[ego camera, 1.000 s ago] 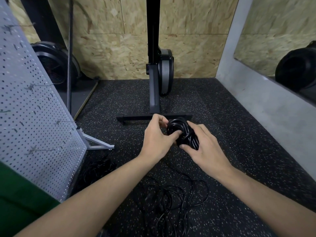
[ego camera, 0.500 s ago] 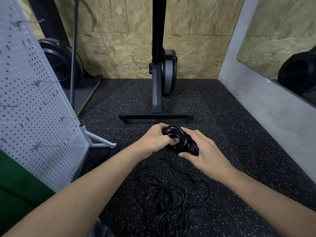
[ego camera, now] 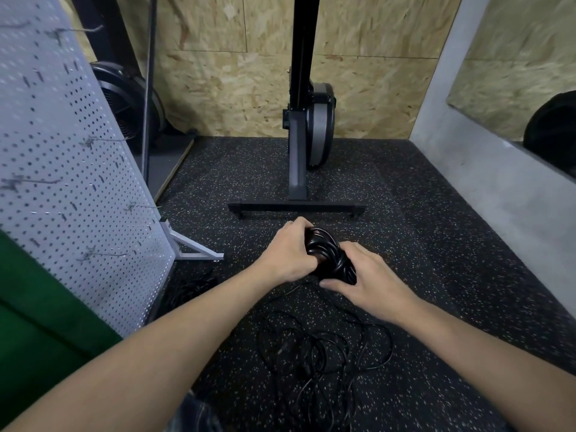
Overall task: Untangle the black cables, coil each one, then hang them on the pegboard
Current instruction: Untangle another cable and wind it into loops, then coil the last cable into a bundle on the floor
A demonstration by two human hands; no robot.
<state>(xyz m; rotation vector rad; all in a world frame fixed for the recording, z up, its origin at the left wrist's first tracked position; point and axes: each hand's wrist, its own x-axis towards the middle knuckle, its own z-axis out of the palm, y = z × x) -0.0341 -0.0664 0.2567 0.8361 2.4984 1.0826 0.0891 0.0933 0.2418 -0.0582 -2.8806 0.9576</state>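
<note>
I hold the coiled black cable [ego camera: 330,260] above the floor [ego camera: 436,244] with both hands; its long axis runs from far-left to near-right. My left hand [ego camera: 288,254] fingers wrap it, my right hand [ego camera: 371,283] fingers press it. Loose cables [ego camera: 324,353] lie below.

The coiled cable [ego camera: 330,257] and the loose tangle of cables [ego camera: 321,350] nearer on the floor are black. The floor [ego camera: 436,244] is black rubber flecked with pale specks. The pegboard [ego camera: 62,169] on the left is pale grey, dotted with rows of dark holes, and the far wall [ego camera: 233,88] is tan chipboard with a flaked pattern.
</note>
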